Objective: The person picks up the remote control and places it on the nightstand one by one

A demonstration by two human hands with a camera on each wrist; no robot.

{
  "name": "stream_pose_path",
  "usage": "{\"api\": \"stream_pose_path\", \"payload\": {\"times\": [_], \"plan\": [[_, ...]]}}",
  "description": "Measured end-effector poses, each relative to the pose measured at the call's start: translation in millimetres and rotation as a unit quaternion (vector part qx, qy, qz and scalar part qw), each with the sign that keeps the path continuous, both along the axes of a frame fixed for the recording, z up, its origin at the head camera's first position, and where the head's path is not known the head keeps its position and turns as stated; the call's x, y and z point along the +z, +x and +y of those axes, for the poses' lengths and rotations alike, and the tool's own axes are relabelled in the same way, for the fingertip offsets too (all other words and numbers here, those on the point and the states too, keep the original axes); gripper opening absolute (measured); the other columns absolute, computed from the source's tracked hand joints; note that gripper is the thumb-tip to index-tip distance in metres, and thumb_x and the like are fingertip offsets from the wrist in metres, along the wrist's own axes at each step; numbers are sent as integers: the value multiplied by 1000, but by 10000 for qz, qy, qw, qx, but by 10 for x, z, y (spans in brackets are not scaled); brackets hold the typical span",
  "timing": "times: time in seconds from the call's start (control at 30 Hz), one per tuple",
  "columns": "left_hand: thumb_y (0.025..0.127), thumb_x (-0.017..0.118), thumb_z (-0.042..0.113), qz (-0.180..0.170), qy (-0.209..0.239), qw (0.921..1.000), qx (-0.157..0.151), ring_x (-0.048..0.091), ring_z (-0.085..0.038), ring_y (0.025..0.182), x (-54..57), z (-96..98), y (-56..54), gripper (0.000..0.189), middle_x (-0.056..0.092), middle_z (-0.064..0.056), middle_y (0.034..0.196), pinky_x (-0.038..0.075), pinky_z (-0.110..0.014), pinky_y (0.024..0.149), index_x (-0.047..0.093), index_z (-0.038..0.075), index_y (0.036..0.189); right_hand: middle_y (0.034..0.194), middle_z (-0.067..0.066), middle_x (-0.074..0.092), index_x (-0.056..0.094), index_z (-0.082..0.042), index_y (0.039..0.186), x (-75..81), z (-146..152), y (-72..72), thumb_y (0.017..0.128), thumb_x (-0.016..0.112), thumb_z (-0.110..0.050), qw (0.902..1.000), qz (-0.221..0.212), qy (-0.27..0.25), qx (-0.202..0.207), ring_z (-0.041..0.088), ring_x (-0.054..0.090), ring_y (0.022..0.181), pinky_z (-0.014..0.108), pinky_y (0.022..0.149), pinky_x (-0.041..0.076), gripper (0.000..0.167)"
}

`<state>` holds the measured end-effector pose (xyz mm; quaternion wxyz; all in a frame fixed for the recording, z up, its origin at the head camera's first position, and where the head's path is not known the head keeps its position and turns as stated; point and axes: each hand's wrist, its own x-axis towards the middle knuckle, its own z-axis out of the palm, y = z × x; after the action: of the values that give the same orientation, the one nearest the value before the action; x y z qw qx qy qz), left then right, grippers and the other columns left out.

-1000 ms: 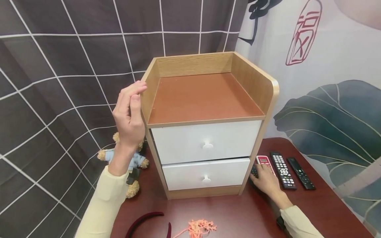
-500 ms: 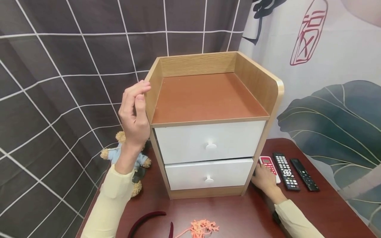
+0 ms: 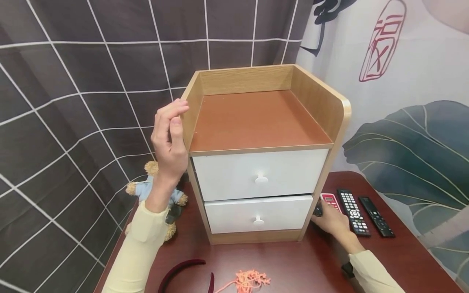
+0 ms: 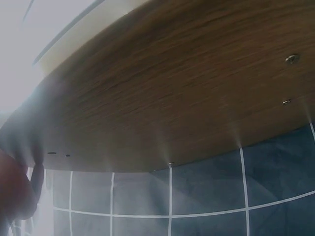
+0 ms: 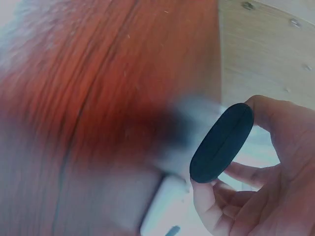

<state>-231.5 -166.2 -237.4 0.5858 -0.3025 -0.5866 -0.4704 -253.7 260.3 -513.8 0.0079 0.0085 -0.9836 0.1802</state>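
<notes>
A small wooden cabinet [image 3: 256,195] with two white drawers and a raised rim around its brown top stands on the table. My left hand [image 3: 170,142] rests against its left side panel [image 4: 162,88], fingers extended, thumb near the front edge. Beside the cabinet's right side, my right hand [image 3: 333,219] grips a black remote control [image 3: 318,209]. In the right wrist view the remote [image 5: 221,142] shows end-on, pinched between thumb and fingers. Right of that hand lie a red-and-white calculator [image 3: 331,201], a long remote with white buttons [image 3: 353,212] and a slimmer black remote [image 3: 376,216].
A teddy bear in blue clothes [image 3: 144,188] lies left of the cabinet, partly behind my left arm. In front are a dark red headband [image 3: 179,268] and a tangle of orange yarn [image 3: 249,280]. A dark checked curtain [image 3: 110,81] hangs behind the dark red table [image 3: 300,260].
My right hand has taken hold of the black remote, and its dark end now shows beside the cabinet. The left hand stays at the side panel. The whole view has shifted slightly.
</notes>
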Motion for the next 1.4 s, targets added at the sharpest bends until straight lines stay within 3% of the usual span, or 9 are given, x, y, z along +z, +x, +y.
{"api": "stream_pose_path", "payload": {"times": [0.23,0.43,0.63,0.8,0.93,1.07,1.13,1.27,1.4], "plan": [[94,43,3,95,102,9999,-55,58,-46,116,43,19,23,29,65,-30,108,43,-47,112,65,-13,103,119,32,60,43,7,135,217,199,196,87,65,-39,9972,-267,-612,-323,39,61,94,59,75,49,70],[94,43,4,101,132,9999,-45,59,-40,118,37,11,17,29,65,-29,108,43,-48,111,65,-12,103,114,27,62,46,3,133,284,321,469,86,65,-40,9980,-153,-513,-324,31,61,89,48,65,49,67],[94,43,6,128,175,9997,-56,60,-39,117,21,1,16,30,66,-29,107,43,-48,111,66,-12,102,116,26,61,48,2,130,217,334,794,84,67,-40,9983,-372,-349,-266,30,61,91,46,66,50,66],[93,43,5,180,223,9996,-75,59,-43,115,29,21,32,30,65,-31,106,43,-49,111,65,-13,101,110,11,64,54,-7,125,115,274,1049,80,72,-38,9980,-600,-207,26,17,55,83,34,61,43,58],[93,43,5,196,239,9995,-63,59,-42,114,38,19,32,30,65,-31,106,43,-49,111,65,-13,101,112,6,64,56,-11,123,106,218,1161,77,74,-38,9963,-816,21,254,16,55,87,36,65,46,56],[93,43,6,175,171,9997,-80,59,-42,116,30,6,9,30,65,-30,108,42,-49,112,65,-12,102,111,1,62,59,-14,121,113,138,1267,75,76,-40,9944,-640,292,787,12,53,88,33,67,48,55],[94,43,6,150,128,9998,-84,58,-42,116,23,5,1,30,66,-29,108,42,-48,112,65,-12,103,108,-6,59,59,-19,119,112,92,1323,75,76,-40,9905,-419,346,1260,6,50,87,27,65,46,52],[94,43,6,112,71,9999,-93,58,-42,118,9,11,-10,31,65,-29,110,41,-48,113,65,-12,104,104,-17,52,57,-31,119,147,-39,1379,81,75,-39,9743,-160,185,2238,-4,44,85,19,62,38,43],[94,42,6,101,57,9999,-100,58,-43,118,-3,17,-14,31,65,-29,110,42,-48,113,65,-12,105,101,-21,50,56,-34,120,219,-230,1365,81,75,-33,9517,299,92,3055,-6,44,85,16,63,37,43]]}}
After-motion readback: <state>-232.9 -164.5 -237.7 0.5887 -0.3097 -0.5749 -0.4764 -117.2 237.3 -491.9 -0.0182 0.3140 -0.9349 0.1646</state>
